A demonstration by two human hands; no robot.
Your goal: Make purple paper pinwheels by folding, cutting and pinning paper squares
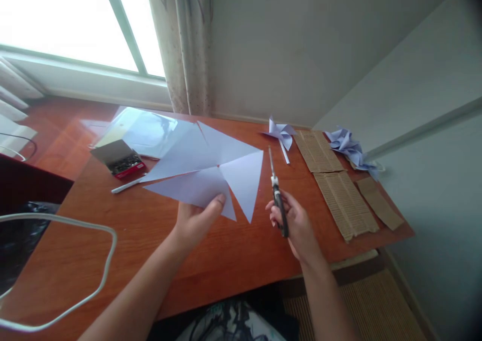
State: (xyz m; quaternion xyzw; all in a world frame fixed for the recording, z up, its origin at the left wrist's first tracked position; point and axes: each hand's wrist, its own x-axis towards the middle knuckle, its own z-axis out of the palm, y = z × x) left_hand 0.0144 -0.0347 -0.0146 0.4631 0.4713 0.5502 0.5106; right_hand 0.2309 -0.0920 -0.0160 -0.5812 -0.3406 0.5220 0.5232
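On the table: a glossy reddish-brown wooden table (226, 260) stands in a corner, under a bright window with a pale patterned curtain (181, 44) and beside plain grey-white walls.
Paper: a large pale lilac square paper sheet (203, 167), cut in from its corners into triangular flaps that meet near the middle, is held just above the table near its centre; the flaps are flat with sharp points.
Left hand: the left hand (196, 220) pinches the near flap of the sheet, thumb on top, fingers beneath.
Right hand: the right hand (295, 220) is clenched around the black handles of a pair of slim steel-bladed scissors (276, 190), just right of the sheet; the blades point away and look closed, though the view is too small to be sure.
Finished pieces: a folded lilac paper pinwheel (281, 135) lies at the far edge; a heap of similar lilac folded paper (350, 147) lies at the far right corner.
Cardboard: ribbed brown corrugated cardboard strips (339, 190) lie along the right side.
Left side: a small open box of dark pins or clips (118, 159), a white pen (126, 185) and a shiny clear plastic sleeve (139, 127).
Near edge: a white cable (90, 230) loops at the left.
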